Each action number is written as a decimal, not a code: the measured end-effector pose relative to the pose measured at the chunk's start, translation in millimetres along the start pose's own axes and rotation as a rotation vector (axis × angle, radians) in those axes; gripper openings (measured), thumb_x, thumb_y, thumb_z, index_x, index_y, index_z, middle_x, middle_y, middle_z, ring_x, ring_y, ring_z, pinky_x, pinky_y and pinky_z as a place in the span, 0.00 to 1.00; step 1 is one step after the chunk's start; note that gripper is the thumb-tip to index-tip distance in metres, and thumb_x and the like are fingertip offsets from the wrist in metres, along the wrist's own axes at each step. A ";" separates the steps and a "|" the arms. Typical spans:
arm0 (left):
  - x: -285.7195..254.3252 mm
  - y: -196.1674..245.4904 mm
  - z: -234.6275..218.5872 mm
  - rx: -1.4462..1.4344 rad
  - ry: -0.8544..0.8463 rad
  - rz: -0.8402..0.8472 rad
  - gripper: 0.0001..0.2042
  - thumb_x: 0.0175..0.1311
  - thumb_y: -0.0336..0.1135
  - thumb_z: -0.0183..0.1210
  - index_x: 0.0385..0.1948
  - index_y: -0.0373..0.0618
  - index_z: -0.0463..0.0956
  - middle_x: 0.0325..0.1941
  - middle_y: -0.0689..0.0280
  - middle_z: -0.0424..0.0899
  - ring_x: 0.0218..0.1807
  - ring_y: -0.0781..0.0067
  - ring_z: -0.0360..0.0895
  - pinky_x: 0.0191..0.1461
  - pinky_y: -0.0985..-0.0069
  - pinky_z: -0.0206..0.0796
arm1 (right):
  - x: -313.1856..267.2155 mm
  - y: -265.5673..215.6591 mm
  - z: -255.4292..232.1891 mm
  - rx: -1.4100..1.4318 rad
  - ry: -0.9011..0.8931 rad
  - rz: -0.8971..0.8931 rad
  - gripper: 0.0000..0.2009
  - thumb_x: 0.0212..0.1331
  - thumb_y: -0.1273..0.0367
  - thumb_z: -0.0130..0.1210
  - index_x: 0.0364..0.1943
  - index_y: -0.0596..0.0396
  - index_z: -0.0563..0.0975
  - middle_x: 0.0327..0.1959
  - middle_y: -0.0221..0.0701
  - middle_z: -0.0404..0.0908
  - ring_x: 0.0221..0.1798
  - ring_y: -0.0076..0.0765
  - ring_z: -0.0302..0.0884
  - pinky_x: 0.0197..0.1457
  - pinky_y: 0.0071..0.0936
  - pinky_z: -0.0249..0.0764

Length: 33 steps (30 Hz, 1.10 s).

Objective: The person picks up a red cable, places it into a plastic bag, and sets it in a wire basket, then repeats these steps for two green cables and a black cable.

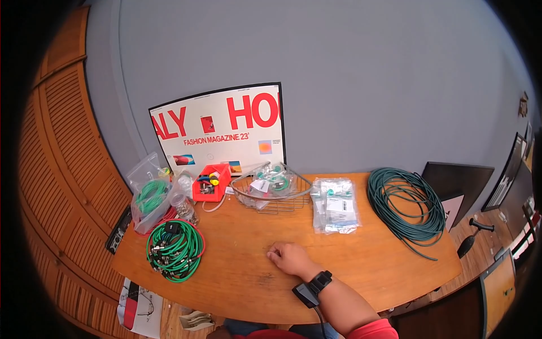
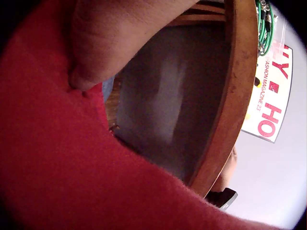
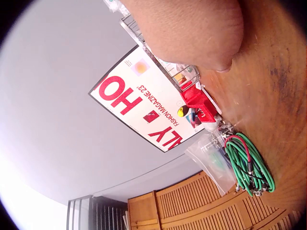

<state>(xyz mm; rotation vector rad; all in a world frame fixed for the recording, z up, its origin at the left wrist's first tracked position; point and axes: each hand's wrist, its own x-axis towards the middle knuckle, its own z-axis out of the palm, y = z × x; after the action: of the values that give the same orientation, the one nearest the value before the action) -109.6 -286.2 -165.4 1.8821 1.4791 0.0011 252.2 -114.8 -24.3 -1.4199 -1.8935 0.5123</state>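
On my head view the right hand [image 1: 289,260] rests on the worktop [image 1: 231,299], just below and right of the frame's middle. That grip looks loosely curled, with nothing visible between finger and thumb, though its underside is hidden from me.

The nearest thing is the wire basket [image 1: 272,199], with bagged parts inside; it sits near the middle of the frame, straight up from the knuckles and apart from them, its long axis running across the picture. The clear packets [image 1: 340,212] lie up and to the right, longer up the frame than across. The green cable coil [image 1: 191,257] sits well off at lower left.

My left wrist view shows the left hand [image 2: 115,43] at upper left, against red cloth; its fingers are out of sight, so I cannot tell how that grip stands. I judge the right one nearer to basket and packets, and a straight move up the frame would bring it to the basket first.
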 end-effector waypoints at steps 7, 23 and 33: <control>-4.0 17.6 -10.0 -0.003 0.021 -0.030 0.25 0.50 0.55 0.67 0.27 0.34 0.83 0.28 0.44 0.84 0.31 0.55 0.83 0.36 0.61 0.73 | 0.1 -2.7 -1.7 0.005 -0.012 0.012 0.13 0.64 0.58 0.58 0.35 0.53 0.82 0.31 0.39 0.85 0.35 0.51 0.83 0.40 0.43 0.78; 2.4 -4.8 6.2 -0.033 0.014 -0.011 0.27 0.47 0.56 0.68 0.32 0.34 0.84 0.32 0.43 0.85 0.39 0.57 0.85 0.42 0.62 0.75 | 0.1 -0.3 2.0 0.000 -0.012 0.016 0.12 0.64 0.58 0.58 0.35 0.52 0.82 0.32 0.40 0.86 0.35 0.51 0.83 0.40 0.43 0.78; -3.9 14.9 -10.6 0.034 0.037 -0.043 0.29 0.48 0.59 0.66 0.32 0.34 0.83 0.32 0.43 0.84 0.35 0.54 0.84 0.37 0.63 0.74 | 1.2 -3.1 -0.2 0.016 -0.016 0.025 0.12 0.64 0.59 0.58 0.36 0.52 0.82 0.32 0.40 0.86 0.35 0.51 0.84 0.40 0.43 0.78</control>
<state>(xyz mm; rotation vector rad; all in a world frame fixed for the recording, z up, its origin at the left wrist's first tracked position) -102.8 -284.9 -148.0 1.8860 1.5526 -0.0095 250.1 -114.7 -21.7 -1.4343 -1.8819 0.5513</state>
